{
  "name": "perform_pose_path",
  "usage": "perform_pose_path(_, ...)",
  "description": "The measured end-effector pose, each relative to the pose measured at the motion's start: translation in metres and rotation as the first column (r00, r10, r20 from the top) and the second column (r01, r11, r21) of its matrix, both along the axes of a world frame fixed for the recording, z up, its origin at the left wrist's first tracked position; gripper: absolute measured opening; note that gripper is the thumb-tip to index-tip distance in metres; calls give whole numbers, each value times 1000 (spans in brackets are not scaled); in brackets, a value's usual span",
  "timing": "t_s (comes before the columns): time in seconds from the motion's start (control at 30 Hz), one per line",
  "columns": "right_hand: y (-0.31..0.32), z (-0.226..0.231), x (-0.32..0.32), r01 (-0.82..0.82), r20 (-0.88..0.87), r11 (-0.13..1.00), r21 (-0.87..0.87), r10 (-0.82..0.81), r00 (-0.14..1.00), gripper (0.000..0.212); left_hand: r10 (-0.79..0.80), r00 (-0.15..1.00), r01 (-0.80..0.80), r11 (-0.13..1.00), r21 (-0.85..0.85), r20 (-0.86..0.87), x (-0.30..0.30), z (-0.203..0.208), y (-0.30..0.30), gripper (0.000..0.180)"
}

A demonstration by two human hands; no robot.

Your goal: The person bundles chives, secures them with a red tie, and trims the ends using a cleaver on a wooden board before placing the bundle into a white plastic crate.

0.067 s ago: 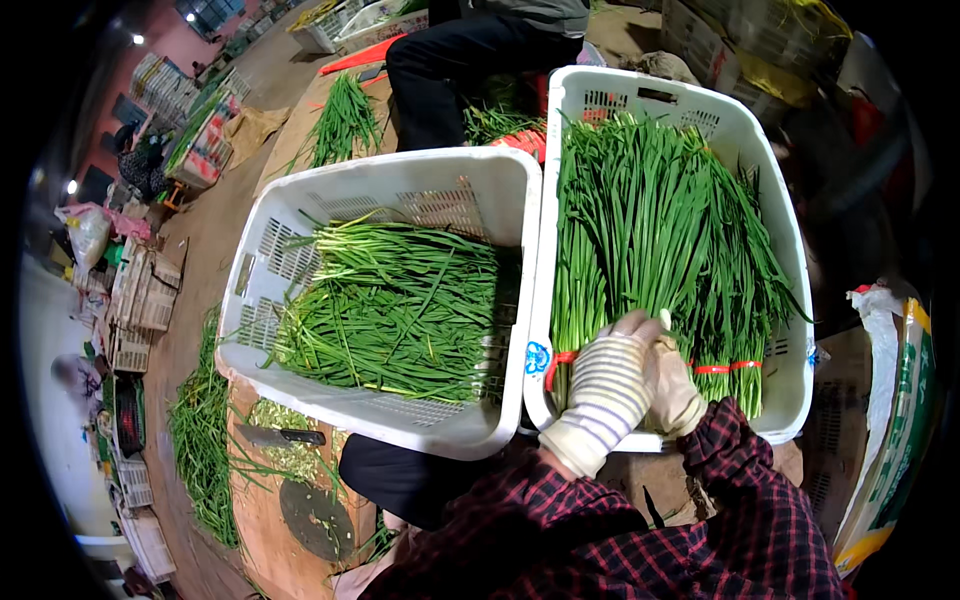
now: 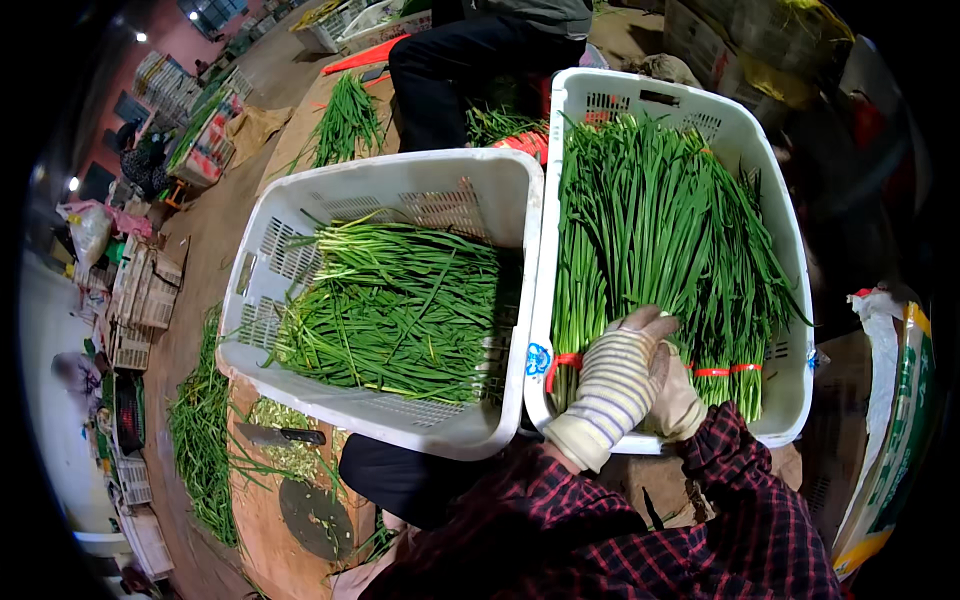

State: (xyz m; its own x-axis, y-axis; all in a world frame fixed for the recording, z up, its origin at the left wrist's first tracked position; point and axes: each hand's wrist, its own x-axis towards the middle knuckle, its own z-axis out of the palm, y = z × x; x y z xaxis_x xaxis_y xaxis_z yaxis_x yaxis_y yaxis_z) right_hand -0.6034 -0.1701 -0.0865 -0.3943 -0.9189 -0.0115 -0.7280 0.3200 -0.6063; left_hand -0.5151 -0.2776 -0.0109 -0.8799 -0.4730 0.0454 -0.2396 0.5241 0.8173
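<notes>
My left hand [image 2: 608, 388], in a striped white glove, and my right hand [image 2: 677, 398], in a plain pale glove, are side by side at the near end of the right white crate [image 2: 798, 400]. Both close around the lower stems of a bunch of garlic chives [image 2: 642, 255]; the gloves hide the grip itself. More upright bunches fill this crate, and red bands show around the chives [image 2: 728, 372] right of my hands and the bunch at the left wall. In the left white crate [image 2: 385, 168], loose garlic chives [image 2: 390, 310] lie sideways.
A knife [image 2: 280, 435] lies on the wooden board [image 2: 262, 540] among trimmings. Loose chives [image 2: 200, 440] are heaped on the floor at left. Across from me sits a person in dark trousers [image 2: 430, 75]. A green and white sack [image 2: 895, 430] stands at the right.
My gloved hands have shifted slightly against each other at the stems, and a pale fingertip that showed between them is now out of sight. The crates stay put.
</notes>
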Motion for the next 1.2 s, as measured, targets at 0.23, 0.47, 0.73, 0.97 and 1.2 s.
perform_pose_path(0.23, 19, 57, -9, 348, 668, 917, 192, -383, 639, 60, 73, 986, -58, 993, -104, 148, -27, -18, -13, 48)
perform_pose_path(0.47, 23, 37, -75, 663, 751, 743, 86, -486, 447, 25, 60, 968, -13, 982, -188, 245, -27, -19, 2, 70)
perform_pose_path(0.73, -7, 23, -87, 528, 689, 807, 266, -542, 482, 24, 97, 970, -57, 982, -178, 225, -22, -23, -2, 72)
perform_pose_path(0.97, 14, 31, -73, 653, 670, 746, 132, -552, 497, 15, 89, 969, -47, 982, -182, 229, -17, -23, -2, 81)
perform_pose_path(1.2, 8, 34, -49, 739, 969, 671, 56, -216, 123, 16, 31, 972, 17, 980, -200, 234, -11, -19, 1, 92)
